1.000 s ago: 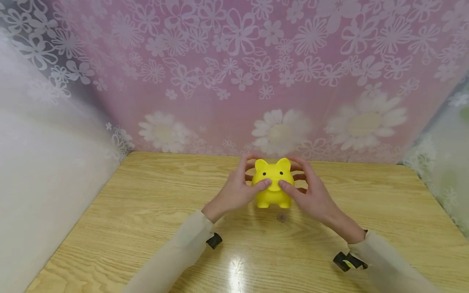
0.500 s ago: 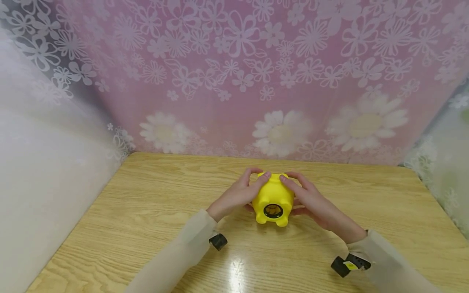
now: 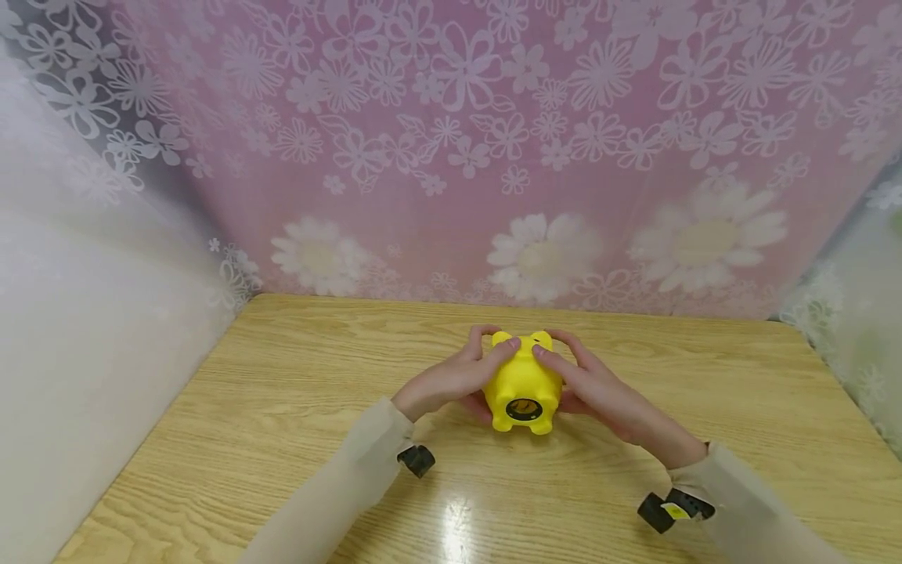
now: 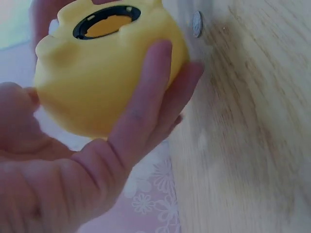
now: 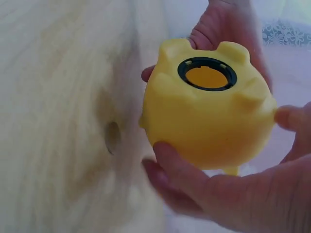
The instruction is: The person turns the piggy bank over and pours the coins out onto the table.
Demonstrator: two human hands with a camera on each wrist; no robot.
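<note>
A yellow piggy bank is tipped back between both hands, its underside turned toward me. In the belly is a round black-rimmed opening, uncovered, with yellow inside. My left hand grips one side, thumb on the front near the snout and fingers round the flank. The other side is held the same way by my right hand. A coin lies on the table close to the bank in the left wrist view; the right wrist view shows this coin too. In the head view it is hidden.
The wood-grain table runs back to a pink flowered curtain. Pale curtain panels stand at the left and right sides. Black bands are worn at both wrists.
Both hands have tilted the piggy bank back from upright, bringing its belly opening into view, and drawn it slightly nearer. In the last half second it has rocked a little forward.
</note>
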